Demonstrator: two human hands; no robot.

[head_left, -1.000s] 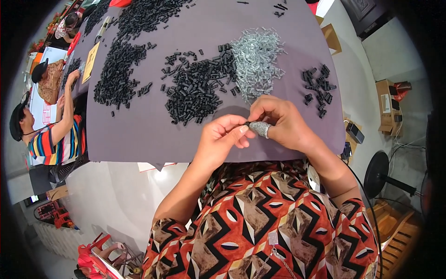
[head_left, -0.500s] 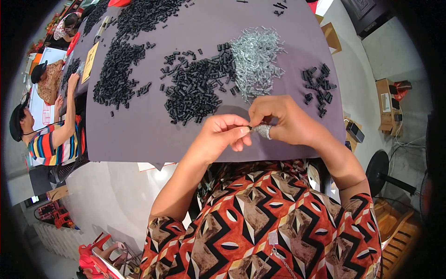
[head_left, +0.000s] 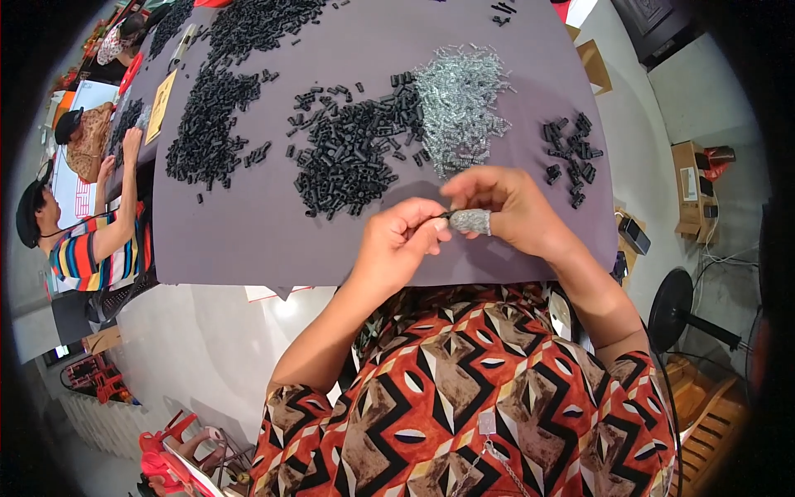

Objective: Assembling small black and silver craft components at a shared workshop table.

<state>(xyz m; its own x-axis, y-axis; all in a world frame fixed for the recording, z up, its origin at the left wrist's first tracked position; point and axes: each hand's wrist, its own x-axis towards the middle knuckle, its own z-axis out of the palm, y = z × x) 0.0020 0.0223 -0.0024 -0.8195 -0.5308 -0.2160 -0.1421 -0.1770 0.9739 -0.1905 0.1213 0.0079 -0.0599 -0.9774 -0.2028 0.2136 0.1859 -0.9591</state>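
In front of my chest, above the table's near edge, my left hand (head_left: 402, 240) is closed, pinching a small black part (head_left: 447, 215) between thumb and fingertips. My right hand (head_left: 517, 211) meets it from the other side. A grey wrapped cover (head_left: 472, 221) sits on its thumb, which presses at the part's end, while the index finger is lifted and the other fingers curl. Most of the part is hidden by my fingers. Just beyond my hands lie a heap of small black plastic cylinders (head_left: 344, 161) and a heap of shiny metal springs (head_left: 462, 108).
Grey cloth covers the table (head_left: 248, 248). A smaller group of black pieces (head_left: 571, 157) lies at the right, another black heap (head_left: 207, 128) at the left. A co-worker in a striped shirt (head_left: 103, 248) sits at the table's left side. A black round-based stand (head_left: 671, 311) is at the right.
My right index finger has lifted away from the pinch, and the covered thumb has turned to lie along the part. My left hand still holds the part, slightly higher.
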